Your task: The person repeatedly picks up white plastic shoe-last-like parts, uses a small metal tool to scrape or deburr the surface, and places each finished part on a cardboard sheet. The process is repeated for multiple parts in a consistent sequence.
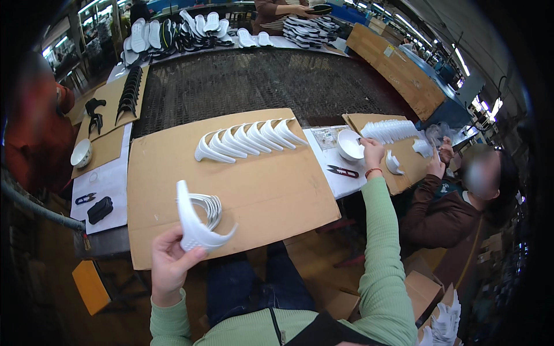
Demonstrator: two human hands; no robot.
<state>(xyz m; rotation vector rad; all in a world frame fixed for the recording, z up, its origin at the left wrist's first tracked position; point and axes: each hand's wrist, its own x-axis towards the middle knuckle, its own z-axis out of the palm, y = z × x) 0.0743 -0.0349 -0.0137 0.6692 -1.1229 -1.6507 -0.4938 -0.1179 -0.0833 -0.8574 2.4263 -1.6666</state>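
Observation:
My left hand [176, 262] pinches a white curved plastic heel piece [193, 225] by its lower end, holding it tilted above the near part of a cardboard sheet. Just behind it, a nest of similar white pieces [213, 209] lies on the cardboard. My right hand [372, 153] reaches to the right, its fingers closed at the rim of a white bowl [348, 145]. A small dark tip shows at those fingers, but what it belongs to is hidden. Farther back on the sheet, several white heel pieces [248, 140] lie in an overlapping row.
The cardboard sheet [259, 202] covers the table before me. Dark-handled thread snips [343, 172] lie below the bowl. Co-workers sit close on the right [444, 202] and left [34, 138]. A dark mesh belt [248, 81] runs behind, with shoe parts [196, 29] piled beyond it.

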